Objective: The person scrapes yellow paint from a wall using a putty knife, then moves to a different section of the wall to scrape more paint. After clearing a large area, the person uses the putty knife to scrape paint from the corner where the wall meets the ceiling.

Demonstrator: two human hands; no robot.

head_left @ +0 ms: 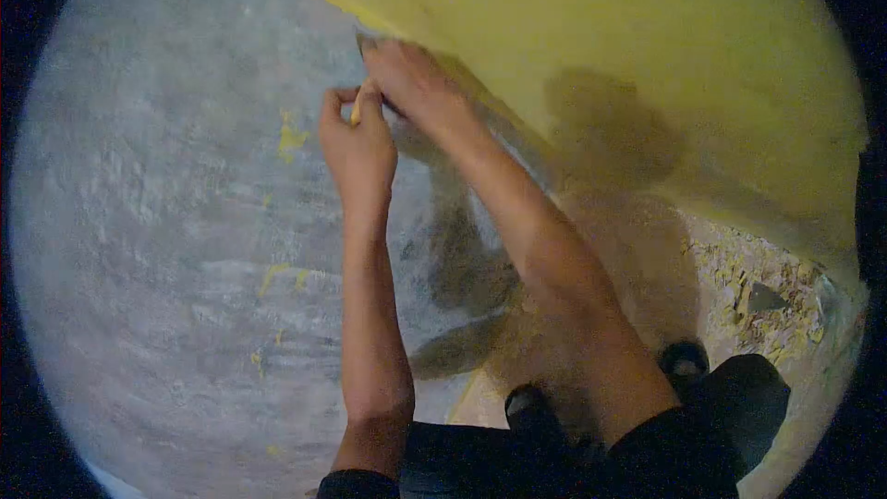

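Observation:
My right hand (416, 83) is closed around a scraper (361, 43), and its dark blade pokes out at the edge between the yellow paint (591, 9) and the bare grey wall (166, 157). Just below, my left hand (362, 143) is closed too, with thumb and fingers pinching a yellowish piece that looks like the end of the scraper's handle. The two hands touch or nearly touch. Most of the handle is hidden by the fingers.
Small yellow paint patches (292, 137) cling to the grey wall. Paint flakes (739, 254) litter the floor at lower right, where a grey triangular blade (766, 298) lies among them. My dark shoes (686, 359) stand close to the wall.

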